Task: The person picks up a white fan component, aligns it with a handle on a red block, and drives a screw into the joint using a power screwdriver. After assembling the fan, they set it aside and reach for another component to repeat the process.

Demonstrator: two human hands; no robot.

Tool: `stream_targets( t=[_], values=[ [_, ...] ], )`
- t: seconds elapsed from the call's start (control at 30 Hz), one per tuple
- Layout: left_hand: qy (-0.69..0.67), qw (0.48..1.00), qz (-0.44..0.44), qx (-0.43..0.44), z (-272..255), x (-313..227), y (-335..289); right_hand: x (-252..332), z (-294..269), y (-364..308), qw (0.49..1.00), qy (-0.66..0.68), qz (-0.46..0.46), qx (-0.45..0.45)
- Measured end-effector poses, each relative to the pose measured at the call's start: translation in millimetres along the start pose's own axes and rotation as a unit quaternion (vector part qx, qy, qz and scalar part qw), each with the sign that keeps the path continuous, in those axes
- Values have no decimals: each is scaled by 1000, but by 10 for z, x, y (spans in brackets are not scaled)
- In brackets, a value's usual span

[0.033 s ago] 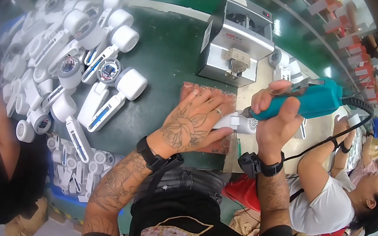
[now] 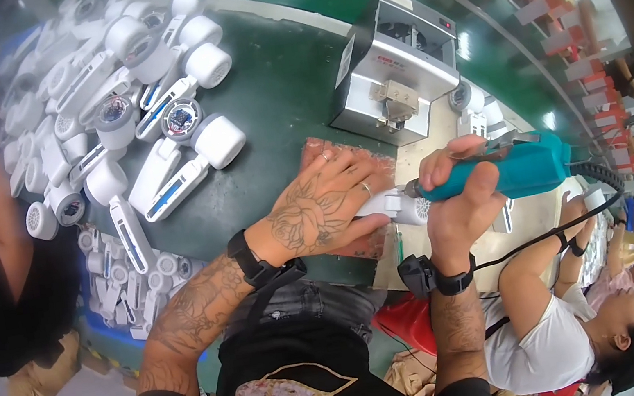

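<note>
My left hand (image 2: 319,208) lies over a white handheld fan (image 2: 376,205), its fingers and thumb gripping it on a reddish-brown mat (image 2: 355,252). Part of the fan is hidden under that hand; a round grille shows at its right end. My right hand (image 2: 459,204) is closed around a teal electric screwdriver (image 2: 524,167), held almost level. The screwdriver's tip (image 2: 409,190) points left and meets or nearly meets the fan; I cannot tell whether it touches a screw.
Many white fan bodies (image 2: 174,183), some with circuit boards showing, are heaped at the left. More white parts (image 2: 135,281) fill a blue-edged bin. A grey metal machine (image 2: 396,69) stands beyond my hands. A person in white (image 2: 537,329) sits at the right; the screwdriver's cable (image 2: 539,236) hangs nearby.
</note>
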State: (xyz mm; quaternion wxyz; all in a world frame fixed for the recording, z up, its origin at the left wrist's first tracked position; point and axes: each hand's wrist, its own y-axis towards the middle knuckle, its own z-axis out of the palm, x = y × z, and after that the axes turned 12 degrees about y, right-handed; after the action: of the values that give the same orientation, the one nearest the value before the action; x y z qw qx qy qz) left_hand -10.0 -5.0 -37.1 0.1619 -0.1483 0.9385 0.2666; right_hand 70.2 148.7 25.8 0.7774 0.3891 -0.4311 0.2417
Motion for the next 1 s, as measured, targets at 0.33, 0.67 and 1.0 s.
stream_targets(
  t=[0.33,0.67,1.0],
  values=[
    [19,999,-2,46,-52,-1,42,-93,24,7,999,32,10,25],
    [6,1000,10,21,-35,20,6,-34,249,493,1000,-3,-6,-27],
    [-6,1000,9,18,-61,-35,14,-313,320,697,1000,19,-18,-16]
  ],
)
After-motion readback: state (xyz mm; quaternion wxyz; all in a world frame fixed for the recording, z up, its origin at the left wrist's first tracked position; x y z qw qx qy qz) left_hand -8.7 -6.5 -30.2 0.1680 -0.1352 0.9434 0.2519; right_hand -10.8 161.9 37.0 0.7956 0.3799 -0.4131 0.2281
